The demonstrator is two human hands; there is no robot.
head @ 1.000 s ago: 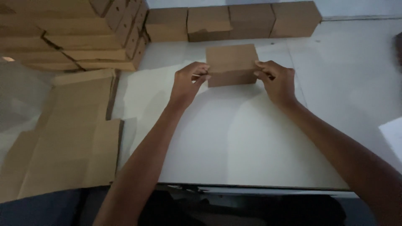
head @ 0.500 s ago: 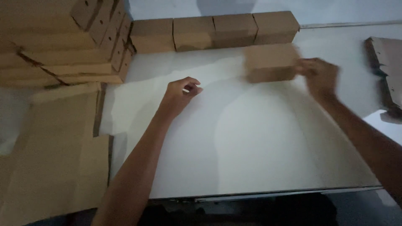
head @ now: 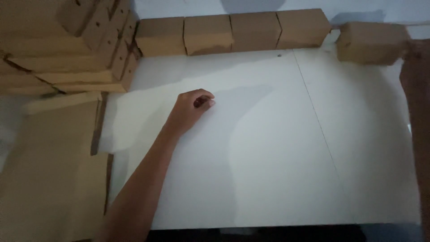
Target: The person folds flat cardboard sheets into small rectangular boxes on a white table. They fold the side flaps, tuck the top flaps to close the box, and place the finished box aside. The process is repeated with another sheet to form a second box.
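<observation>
My right hand (head: 415, 53) is at the far right edge of the view, gripping the right end of a closed brown cardboard box (head: 369, 42). The box sits at the back right of the white table (head: 268, 148), just right of a row of similar boxes (head: 233, 32). My right forearm runs down the right edge of the view. My left hand (head: 192, 106) rests on the white table left of centre, fingers curled into a loose fist with nothing in them.
Several closed cardboard boxes line the table's back edge. A tall stack of flattened cardboard (head: 62, 49) fills the back left corner. More flat cardboard sheets (head: 49, 179) lie along the left side. The table's front edge (head: 268, 224) runs near the bottom.
My right hand has carried the box from the table's middle to the back right, beside the row. My left hand let go of it and stayed, curled, on the table.
</observation>
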